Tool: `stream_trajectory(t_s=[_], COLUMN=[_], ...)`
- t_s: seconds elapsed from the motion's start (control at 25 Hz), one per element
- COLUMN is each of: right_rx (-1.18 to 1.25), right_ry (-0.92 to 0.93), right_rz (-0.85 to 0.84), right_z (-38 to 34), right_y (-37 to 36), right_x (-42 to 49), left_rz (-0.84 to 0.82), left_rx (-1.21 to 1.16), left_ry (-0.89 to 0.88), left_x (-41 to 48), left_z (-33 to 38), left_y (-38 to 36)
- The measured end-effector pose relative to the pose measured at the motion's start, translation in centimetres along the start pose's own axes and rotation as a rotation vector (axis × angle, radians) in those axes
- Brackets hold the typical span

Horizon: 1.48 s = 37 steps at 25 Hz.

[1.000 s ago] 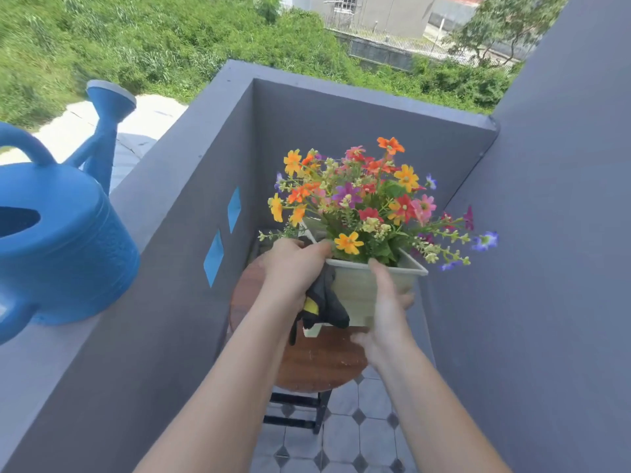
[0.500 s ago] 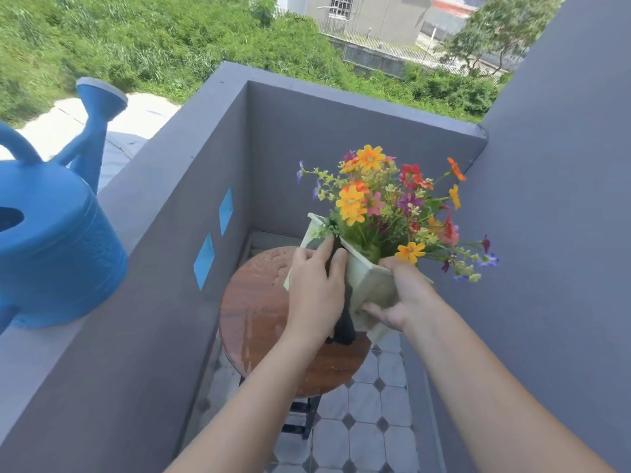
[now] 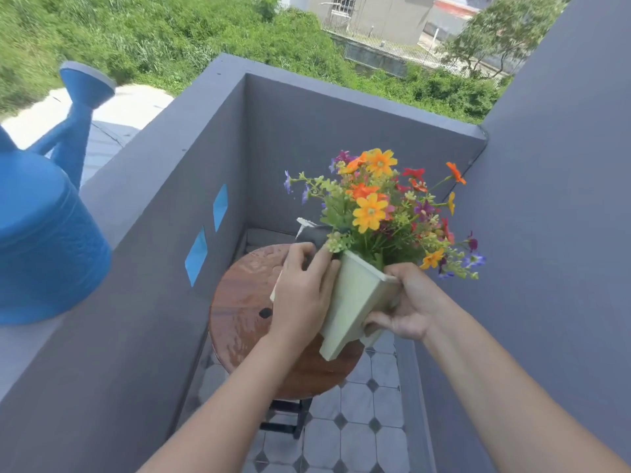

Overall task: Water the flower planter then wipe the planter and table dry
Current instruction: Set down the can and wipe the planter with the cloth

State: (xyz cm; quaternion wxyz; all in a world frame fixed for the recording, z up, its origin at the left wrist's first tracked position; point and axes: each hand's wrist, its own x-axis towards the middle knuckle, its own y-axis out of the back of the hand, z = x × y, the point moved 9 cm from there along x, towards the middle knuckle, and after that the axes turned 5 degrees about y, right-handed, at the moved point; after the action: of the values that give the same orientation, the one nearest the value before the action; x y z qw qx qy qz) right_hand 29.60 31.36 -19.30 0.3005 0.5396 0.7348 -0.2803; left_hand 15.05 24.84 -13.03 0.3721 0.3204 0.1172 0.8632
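A pale green square planter point(image 3: 355, 302) full of colourful flowers point(image 3: 375, 206) is held in the air, tilted to the right, above the wet round wooden table point(image 3: 239, 308). My right hand point(image 3: 406, 302) grips its right side near the rim. My left hand point(image 3: 300, 295) lies flat against the planter's left face and presses a dark cloth point(image 3: 312, 233) onto it. Only the cloth's top edge shows above my fingers.
A big blue watering can point(image 3: 44, 244) stands on the grey wall ledge point(image 3: 112, 199) at the left. Grey walls enclose the narrow corner on three sides. Tiled floor point(image 3: 355, 438) lies under the table, which has a small dark hole.
The planter has been lifted off the table and turned and tilted to the right. My left hand with the cloth has slid over its left face, and the view has shifted left.
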Motion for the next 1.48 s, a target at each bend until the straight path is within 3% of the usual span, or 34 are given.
stream_trajectory(t_s=[0.08, 0.12, 0.24, 0.28, 0.44, 0.48, 0.6, 0.64, 0.8, 0.92, 1.04, 1.16, 1.24, 1.28, 1.4, 1.48], right_rx=[0.023, 0.036, 0.020, -0.001, -0.011, -0.009, -0.014, -0.011, -0.048, 0.009, 0.066, 0.047, 0.021, 0.002, -0.010, -0.003], right_ry=[0.007, 0.000, -0.028, -0.031, -0.020, -0.023, -0.051, -0.053, 0.007, 0.008, -0.001, -0.006, -0.014, -0.024, -0.039, -0.020], right_rz=[0.003, 0.010, 0.030, 0.031, 0.035, 0.033, 0.014, 0.006, -0.078, -0.046, -0.011, 0.007, 0.010, 0.015, 0.034, 0.051], right_z=[0.0, 0.1, 0.3, 0.2, -0.7, -0.8, -0.5, -0.5, -1.3, -1.0, -0.9, -0.7, -0.4, -0.1, 0.0, -0.1], right_y=[0.3, 0.4, 0.6, 0.6, 0.8, 0.9, 0.8, 0.7, -0.2, 0.4, 0.6, 0.8, 0.9, 0.9, 0.5, 0.4], right_x=[0.7, 0.9, 1.1, 1.0, 1.0, 0.9, 0.6, 0.6, 0.4, 0.3, -0.7, -0.5, -0.1, -0.1, -0.2, 0.0], left_rz=[-0.112, -0.140, -0.064, -0.065, -0.261, -0.274, -0.153, -0.150, -0.298, -0.247, -0.346, -0.475, -0.345, -0.256, -0.017, -0.026], left_rx=[0.036, 0.042, -0.071, -0.081, 0.005, 0.034, -0.033, -0.060, -0.063, -0.001, 0.054, 0.072, 0.087, 0.076, -0.051, -0.067], left_ry=[-0.195, -0.191, 0.240, 0.249, -0.213, -0.248, -0.027, -0.040, -0.397, -0.416, -0.600, -0.445, -0.508, -0.435, 0.241, 0.390], left_x=[-1.3, -0.6, 2.8, 3.1, 1.0, 1.2, 3.4, 3.1, -2.0, -3.4, -8.2, -7.7, -5.7, -4.0, -0.4, -1.8], left_z=[1.9, 1.5, -4.0, -4.2, 2.5, 2.6, -0.9, -0.7, 4.7, 3.2, 1.2, 0.2, 1.3, 0.9, -4.6, -5.1], left_y=[-1.0, -0.8, 1.0, 1.3, -0.5, -0.7, 0.3, 0.4, -0.9, -0.9, -0.9, -1.3, -1.4, -1.2, -0.1, -0.4])
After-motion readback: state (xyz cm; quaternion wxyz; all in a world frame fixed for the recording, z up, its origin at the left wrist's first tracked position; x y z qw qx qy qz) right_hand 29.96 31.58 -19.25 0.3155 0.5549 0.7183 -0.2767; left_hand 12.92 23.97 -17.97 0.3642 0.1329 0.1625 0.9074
